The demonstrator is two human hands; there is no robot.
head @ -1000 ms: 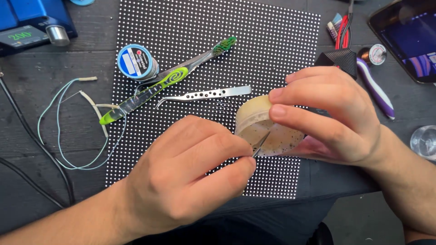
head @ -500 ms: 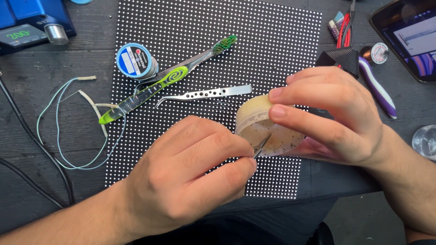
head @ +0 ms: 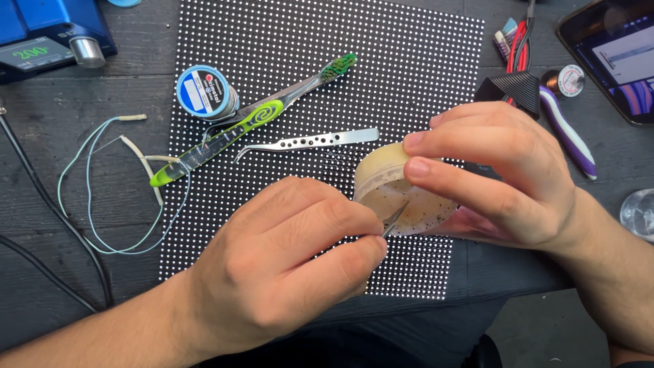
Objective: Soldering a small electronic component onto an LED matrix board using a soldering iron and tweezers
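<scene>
Tweezers (head: 395,221) slightly deeper in jar (head: 402,197)

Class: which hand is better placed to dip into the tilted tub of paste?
Left. The left hand holds tweezers with tips already at the tub's mouth; the right hand is occupied gripping the tub.

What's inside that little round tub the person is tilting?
The small round tub holds pale paste flecked with dark specks, and the metal tweezer tip from the left hand dips in. The right hand hides its far side.

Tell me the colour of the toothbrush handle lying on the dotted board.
Bright green and clear toothbrush handle, seen from the head view.
</scene>
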